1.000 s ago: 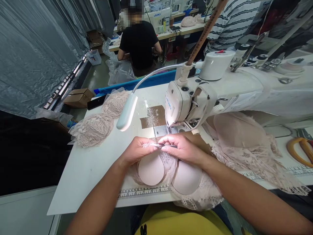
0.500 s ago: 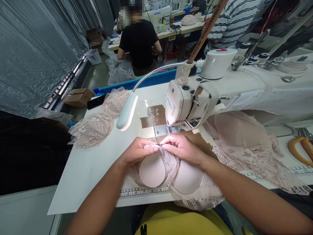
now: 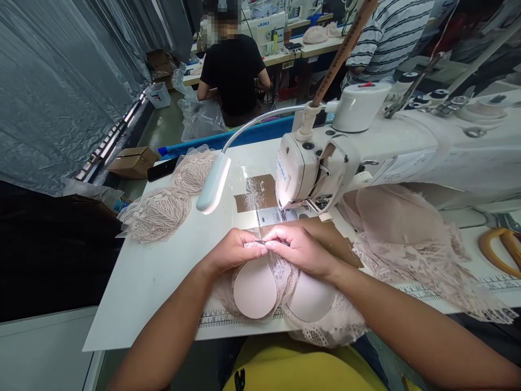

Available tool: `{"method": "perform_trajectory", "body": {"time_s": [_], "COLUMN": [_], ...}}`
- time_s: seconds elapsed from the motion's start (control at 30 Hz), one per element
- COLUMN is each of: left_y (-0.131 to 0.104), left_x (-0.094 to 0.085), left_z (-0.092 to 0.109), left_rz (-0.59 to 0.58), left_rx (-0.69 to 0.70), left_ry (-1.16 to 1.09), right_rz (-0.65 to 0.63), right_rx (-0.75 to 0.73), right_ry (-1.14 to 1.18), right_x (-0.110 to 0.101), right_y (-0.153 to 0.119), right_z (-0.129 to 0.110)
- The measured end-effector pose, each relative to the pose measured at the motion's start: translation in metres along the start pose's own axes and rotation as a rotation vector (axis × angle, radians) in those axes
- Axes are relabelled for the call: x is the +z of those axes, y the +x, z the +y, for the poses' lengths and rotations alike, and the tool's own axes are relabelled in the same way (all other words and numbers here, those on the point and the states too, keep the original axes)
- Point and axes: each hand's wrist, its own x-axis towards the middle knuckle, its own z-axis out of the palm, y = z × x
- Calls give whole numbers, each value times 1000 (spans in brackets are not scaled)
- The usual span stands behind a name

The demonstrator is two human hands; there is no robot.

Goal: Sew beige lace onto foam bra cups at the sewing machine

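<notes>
A pale pink lace bra [image 3: 255, 290] with smooth padded cups lies at the table's front edge, the cups' inner side facing up. My left hand [image 3: 234, 250] pinches its upper lace edge between thumb and forefinger. My right hand [image 3: 299, 248] is closed just beside it, thumb tip nearly meeting the left one. A thin dark tool [image 3: 280, 241], like small snips or tweezers, shows under the right fingers; its exact kind is hidden. Both hands are just in front of the needle area of a white sewing machine [image 3: 299, 168].
Lace cups [image 3: 157, 214] and a black phone [image 3: 161, 169] lie at the table's left. More lace pieces [image 3: 407, 228] and orange-handled scissors [image 3: 500, 250] are at the right. A lamp [image 3: 214, 182] hangs over the table. A printed ruler [image 3: 220, 317] runs along the front edge. Two people sit beyond.
Both hands stay pinched at the lace edge, with the fingertips shifted very slightly. The near cup sits a little lower. The whole view has moved slightly.
</notes>
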Motion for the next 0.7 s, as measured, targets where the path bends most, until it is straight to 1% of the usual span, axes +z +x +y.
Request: {"method": "perform_trajectory", "body": {"time_s": [0.07,0.13,0.2,0.23,0.3,0.37,0.43,0.53,0.6,0.63,0.7], "left_y": [-1,-4,-7,-10,-13,-17,-21,-32,-46,-54,-73], "left_x": [-1,-3,-7,-9,-13,-13,-10,-4,-2,-3,-7], "left_z": [1,4,6,7,7,7,10,22,34,39,43], "left_rz": [19,25,-8,-35,-80,-74,-30,-6,-2,20,108], "left_rx": [3,-15,-34,-39,-45,-60,-68,-40,14,39,63], "left_ry": [3,-2,-6,2,80,254,422,557,713,806,967], "right_rz": [15,-16,-63,-63,-80,-128,-133,-120,-95,-94,-127], "right_rx": [29,110,217,259,333,415,399,319,257,233,206], "right_ry": [-26,-73,-174,-254,-418,-531,-606,-656,-658,-653,-633], "right_x": [-8,-23,-41,-49,-60,-62,-57,-47,-44,-43,-41], "right_y": [-2,-8,-21,-30,-50,-68,-80,-84,-83,-82,-82], "right_z": [-3,-8,-12,-13,-12,-7,-3,-2,-4,-4,0]}}
